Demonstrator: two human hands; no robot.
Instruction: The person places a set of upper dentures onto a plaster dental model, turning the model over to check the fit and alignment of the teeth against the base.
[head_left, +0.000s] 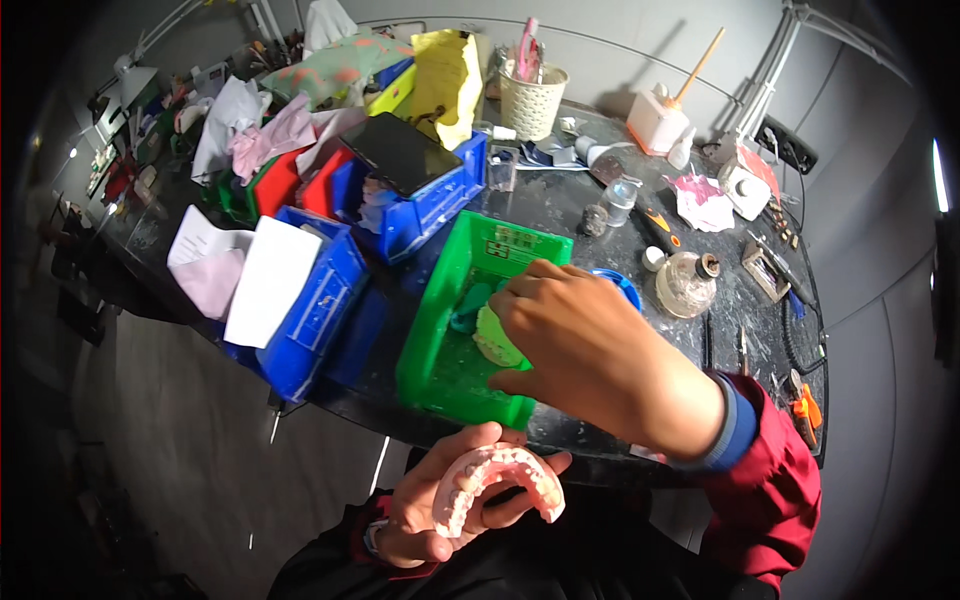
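Note:
A pinkish, horseshoe-shaped plaster dental cast (482, 468) rests in my left hand (412, 508), low in front of my body. Its row of teeth faces up, and my fingers and thumb hold it from below and at the sides. My right hand (585, 345) reaches over a green plastic bin (418, 375) at the bench's front edge. Its thumb stands apart from the bent fingers, whose tips are partly hidden. Between them, inside the bin, is a pale yellow-green dental cast (494, 338); whether I touch it cannot be seen. A darker green piece (466, 310) lies beside it.
Blue bins (318, 310) with papers stand left of the green bin. A glass bottle (687, 285), a small clear cup (621, 200) and an orange-black handled tool (660, 230) are on the right. Behind stand a white woven cup (532, 105) and a bottle with a brush (655, 122).

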